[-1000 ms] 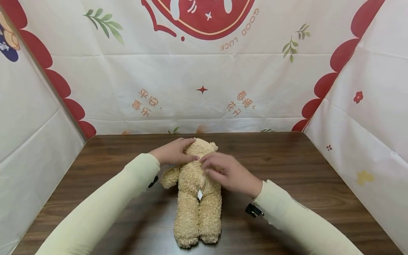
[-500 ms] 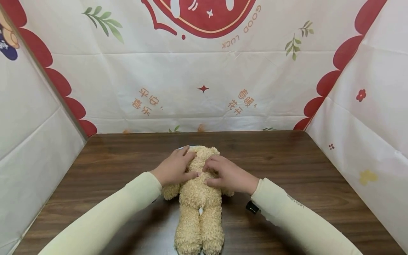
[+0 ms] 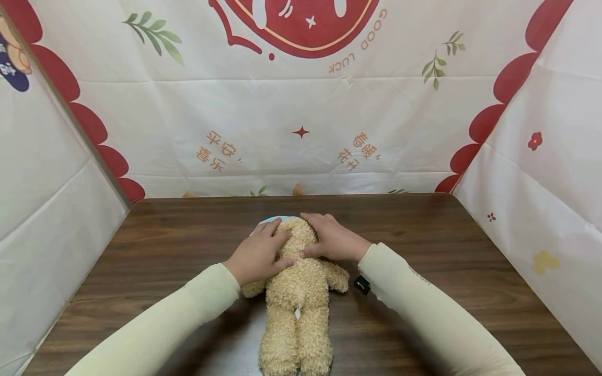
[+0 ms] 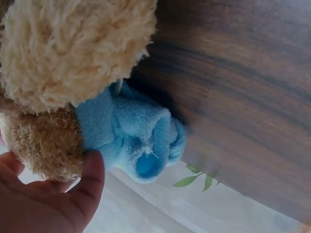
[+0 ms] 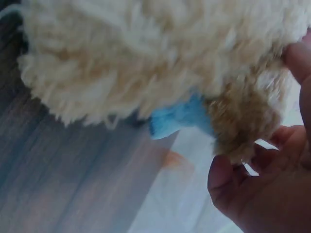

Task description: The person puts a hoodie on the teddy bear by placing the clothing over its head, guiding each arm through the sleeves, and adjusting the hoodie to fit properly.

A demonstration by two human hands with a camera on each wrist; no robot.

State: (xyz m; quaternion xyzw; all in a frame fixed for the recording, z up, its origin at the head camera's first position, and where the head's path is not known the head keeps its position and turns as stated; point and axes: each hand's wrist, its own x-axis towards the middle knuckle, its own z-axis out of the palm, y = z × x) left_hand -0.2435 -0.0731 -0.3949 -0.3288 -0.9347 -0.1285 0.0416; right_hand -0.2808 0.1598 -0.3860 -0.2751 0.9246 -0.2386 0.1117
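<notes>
A curly-furred tan teddy bear (image 3: 298, 297) lies face down on the table, its head toward the back and its legs toward the person. My left hand (image 3: 261, 256) holds the left side of its head, with the thumb across the upper back. On the other side, my right hand (image 3: 336, 237) grips the head, fingers at the top and thumb near the neck. A light blue fleece piece (image 4: 138, 141) sits at the head; one left fingertip touches it in the left wrist view. Blue fabric (image 5: 182, 114) also shows beneath the fur in the right wrist view. The bear's face is hidden.
The brown wood-grain table (image 3: 423, 235) ends at a white printed cloth backdrop (image 3: 301, 104), with cloth walls on both sides. A white tag (image 3: 297, 313) shows between the bear's legs.
The teddy bear has shifted toward the person, and my left hand has come down with it. My right hand has moved from the bear's back up to its head, uncovering the right arm.
</notes>
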